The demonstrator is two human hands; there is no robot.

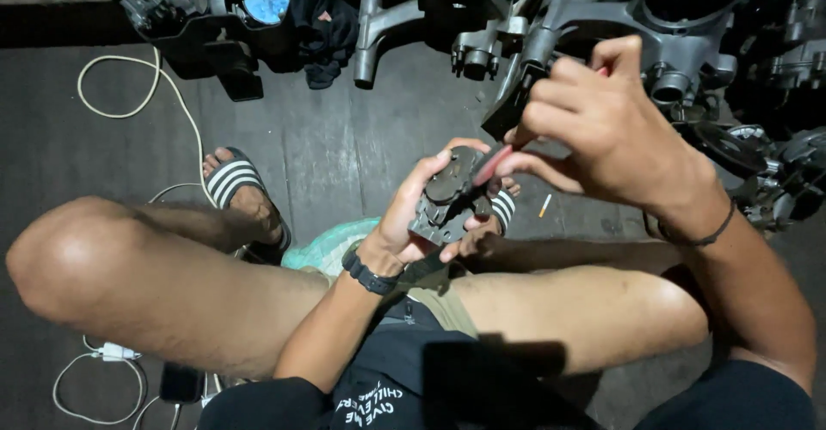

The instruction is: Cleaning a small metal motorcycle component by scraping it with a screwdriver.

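A metal part sits above the knees, engine castings beyond.

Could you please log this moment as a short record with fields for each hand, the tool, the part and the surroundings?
left hand: left hand cradles a small grey metal part from below
right hand: right hand pinches a red-handled tool
tool: its tip rests on the part's top face
posture: seated, knees apart, striped sandals on the feet
floor: white cable at left, grey cast metal housings along the top and right
wrists: black watch on left, dark band on right
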